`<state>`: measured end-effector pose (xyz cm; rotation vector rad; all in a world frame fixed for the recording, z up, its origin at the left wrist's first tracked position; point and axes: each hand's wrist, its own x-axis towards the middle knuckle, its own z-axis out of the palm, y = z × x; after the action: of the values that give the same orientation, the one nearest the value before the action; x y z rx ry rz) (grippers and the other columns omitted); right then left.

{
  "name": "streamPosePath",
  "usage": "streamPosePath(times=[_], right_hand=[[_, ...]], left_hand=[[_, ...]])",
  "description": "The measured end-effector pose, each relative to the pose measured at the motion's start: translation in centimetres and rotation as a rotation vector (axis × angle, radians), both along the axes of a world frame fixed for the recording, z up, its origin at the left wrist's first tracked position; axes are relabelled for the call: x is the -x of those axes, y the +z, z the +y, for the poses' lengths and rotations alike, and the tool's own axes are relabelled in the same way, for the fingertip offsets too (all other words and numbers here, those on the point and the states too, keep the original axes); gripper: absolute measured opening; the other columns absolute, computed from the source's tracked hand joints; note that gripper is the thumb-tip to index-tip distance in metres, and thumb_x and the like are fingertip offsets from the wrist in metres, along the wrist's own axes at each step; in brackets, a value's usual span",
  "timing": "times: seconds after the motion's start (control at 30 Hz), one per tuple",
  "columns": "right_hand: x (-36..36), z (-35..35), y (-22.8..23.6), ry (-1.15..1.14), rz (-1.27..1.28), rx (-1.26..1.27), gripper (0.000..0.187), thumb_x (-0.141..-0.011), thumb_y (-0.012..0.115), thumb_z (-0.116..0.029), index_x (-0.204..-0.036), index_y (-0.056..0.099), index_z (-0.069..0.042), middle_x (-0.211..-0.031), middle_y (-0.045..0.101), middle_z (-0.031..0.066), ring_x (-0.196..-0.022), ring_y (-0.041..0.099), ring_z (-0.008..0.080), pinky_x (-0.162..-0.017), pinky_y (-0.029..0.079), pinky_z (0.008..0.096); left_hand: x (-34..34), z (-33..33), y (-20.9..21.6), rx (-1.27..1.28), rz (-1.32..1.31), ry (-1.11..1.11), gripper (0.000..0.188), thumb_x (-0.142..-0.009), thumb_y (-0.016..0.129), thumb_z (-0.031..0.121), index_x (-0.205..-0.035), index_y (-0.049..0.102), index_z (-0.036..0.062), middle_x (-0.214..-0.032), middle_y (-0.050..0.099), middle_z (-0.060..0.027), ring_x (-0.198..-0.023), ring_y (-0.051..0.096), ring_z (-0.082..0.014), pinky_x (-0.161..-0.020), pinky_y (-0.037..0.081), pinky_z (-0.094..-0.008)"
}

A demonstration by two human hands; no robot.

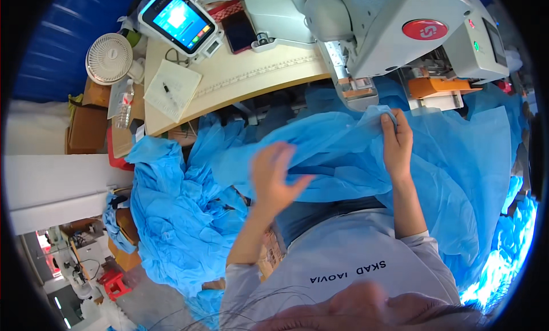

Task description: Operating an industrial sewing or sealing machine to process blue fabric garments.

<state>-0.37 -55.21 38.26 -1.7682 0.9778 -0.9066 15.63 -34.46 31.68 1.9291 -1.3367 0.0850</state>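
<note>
A thin, sheer blue fabric [343,179] is spread across my lap, loosely folded and bunched. My right hand [398,142] pinches its upper edge between thumb and fingers, just right of the front end of a sewing machine [394,31]. My left hand [273,179], slightly blurred, is over the cloth's left part with the thumb spread away from the fingers and nothing visible in it. The machine's narrow arm [355,91] ends right above the cloth. Folds hide the far side of the gathered edge.
A pale worktable [251,85] carries a touchscreen panel [178,19], a notepad with a pen [172,88] and a phone [239,34]. Left of it are a small white fan [110,59] and a plastic bottle [124,105]. A heap of blue cloth [171,216] hangs on my left.
</note>
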Motion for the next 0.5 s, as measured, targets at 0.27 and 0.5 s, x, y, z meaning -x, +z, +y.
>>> streamPosePath(times=[0.27, 0.5], right_hand=[[3.0, -3.9, 1.1, -0.036, -0.055, -0.075, 0.012, -0.093, 0.057, -0.014, -0.086, 0.057, -0.004, -0.068, 0.044, -0.0077, -0.063, 0.035, 0.0006, -0.053, 0.028, 0.0169], [2.0, -5.2, 2.2, -0.006, -0.039, 0.082, 0.013, -0.093, 0.058, -0.016, -0.086, 0.056, -0.005, -0.068, 0.045, -0.0064, -0.062, 0.035, 0.0017, -0.052, 0.029, 0.0182]], left_hand=[[-0.9, -1.2, -4.0, -0.053, 0.513, 0.102, 0.02, -0.078, 0.059, 0.003, -0.097, 0.064, 0.001, -0.085, 0.065, -0.0117, -0.078, 0.064, -0.0249, -0.072, 0.049, -0.0291], [-5.7, 6.8, 7.5, -0.158, 0.353, -0.018, 0.013, -0.085, 0.061, 0.011, -0.091, 0.065, -0.0001, -0.077, 0.059, -0.0018, -0.068, 0.052, -0.0087, -0.061, 0.042, -0.0222]])
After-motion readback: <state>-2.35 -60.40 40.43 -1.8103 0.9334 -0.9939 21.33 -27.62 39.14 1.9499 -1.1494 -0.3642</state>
